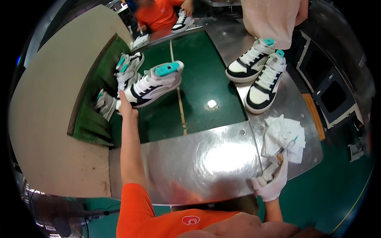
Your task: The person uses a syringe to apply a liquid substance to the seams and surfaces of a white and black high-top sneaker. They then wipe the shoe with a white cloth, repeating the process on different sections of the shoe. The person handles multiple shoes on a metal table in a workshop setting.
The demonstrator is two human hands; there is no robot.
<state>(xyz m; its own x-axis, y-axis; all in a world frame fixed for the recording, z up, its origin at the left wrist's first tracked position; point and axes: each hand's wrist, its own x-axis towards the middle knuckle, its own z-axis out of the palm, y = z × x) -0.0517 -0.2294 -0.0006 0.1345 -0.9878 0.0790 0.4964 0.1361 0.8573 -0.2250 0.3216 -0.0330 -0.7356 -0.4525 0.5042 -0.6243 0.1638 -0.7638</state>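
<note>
My bare left hand (126, 106) is closed on the toe end of a high-top sneaker (160, 81), white, black and grey with white laces and a teal piece at its collar. The shoe is held tilted over the green surface, heel to the right. My right hand (274, 183), in a white glove, is curled at the near right corner of the table around something whitish and crumpled that I cannot make out. A clear syringe (290, 146) with a green tip points away just beyond its fingers, over white paper sheets (283, 133); whether the hand touches it is unclear.
More sneakers (129, 73) lie against the green flap (93, 93) on the left. Two sneakers (265, 85) stand on the metal tabletop (198, 158) at right. Across the table, a person in orange (158, 16) handles another shoe; a pale-clothed person (272, 20) stands at far right.
</note>
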